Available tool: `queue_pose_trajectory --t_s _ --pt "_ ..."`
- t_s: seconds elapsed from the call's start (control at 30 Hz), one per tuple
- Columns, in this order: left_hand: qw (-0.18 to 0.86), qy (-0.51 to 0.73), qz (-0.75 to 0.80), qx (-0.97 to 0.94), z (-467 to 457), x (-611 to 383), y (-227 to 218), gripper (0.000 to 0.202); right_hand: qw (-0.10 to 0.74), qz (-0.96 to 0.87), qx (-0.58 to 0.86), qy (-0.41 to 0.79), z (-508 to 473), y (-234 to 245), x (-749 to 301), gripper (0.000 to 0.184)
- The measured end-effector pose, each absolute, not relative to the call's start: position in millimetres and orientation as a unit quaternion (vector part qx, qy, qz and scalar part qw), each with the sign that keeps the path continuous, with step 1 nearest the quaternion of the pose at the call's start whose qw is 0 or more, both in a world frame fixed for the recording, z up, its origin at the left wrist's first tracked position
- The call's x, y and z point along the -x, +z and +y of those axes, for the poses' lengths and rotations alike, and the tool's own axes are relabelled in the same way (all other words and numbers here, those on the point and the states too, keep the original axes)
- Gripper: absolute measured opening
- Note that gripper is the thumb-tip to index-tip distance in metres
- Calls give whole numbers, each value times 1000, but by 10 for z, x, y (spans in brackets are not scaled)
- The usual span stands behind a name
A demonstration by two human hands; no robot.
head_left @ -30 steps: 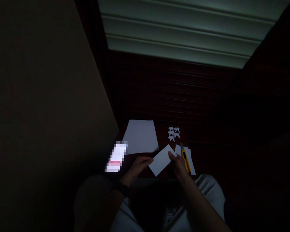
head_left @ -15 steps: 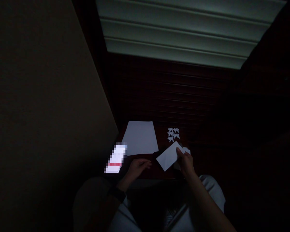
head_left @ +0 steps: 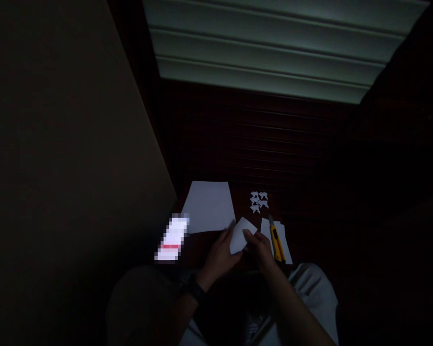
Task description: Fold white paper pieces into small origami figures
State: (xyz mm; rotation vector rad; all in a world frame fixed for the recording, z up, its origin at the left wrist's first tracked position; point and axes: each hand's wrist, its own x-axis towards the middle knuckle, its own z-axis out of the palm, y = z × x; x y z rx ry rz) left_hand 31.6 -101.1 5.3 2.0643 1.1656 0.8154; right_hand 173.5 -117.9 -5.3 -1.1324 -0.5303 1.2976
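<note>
A small white sheet of paper [head_left: 241,234] is held between my two hands, tilted above the front of the dark table. My left hand [head_left: 220,252] grips its left edge with the fingers behind it. My right hand [head_left: 260,246] pinches the right side, thumb on top. Just right of that hand, a yellow utility knife [head_left: 276,242] with its blade pointing away lies on several white paper pieces [head_left: 287,247]. Beyond the hands sit several small folded white paper shapes [head_left: 255,199].
A large white paper sheet [head_left: 209,204] lies at the back left of the table. In front of it is a lit phone [head_left: 173,238], its screen blurred out. A wall [head_left: 75,144] rises at the left, and slatted panels [head_left: 267,53] stand behind the table. The room is dim.
My right hand has brought the small sheet left and nearer to me. The left hand has moved right and taken hold of it. The knife and paper pieces beneath it are now uncovered.
</note>
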Motion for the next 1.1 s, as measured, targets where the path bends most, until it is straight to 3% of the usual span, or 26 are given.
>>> queue_pose_trajectory --t_s 0.2,0.7,0.8,0.97,1.1 --pt "384 334 432 -744 -924 -290 38 74 551 -300 507 592 -1232 -148 -1727 33" --pt "307 371 485 -730 -956 -370 -153 86 497 -438 585 467 -1126 -349 -1744 41" --pt "367 393 486 -689 -930 -358 -119 81 504 -419 590 472 -1146 -365 -1762 41" --pt "607 383 455 -527 -789 -242 -170 57 506 -380 565 529 -1190 -373 -1822 37" --pt "667 367 431 -484 -734 -131 -223 40 502 -380 533 566 -1208 -388 -1847 32"
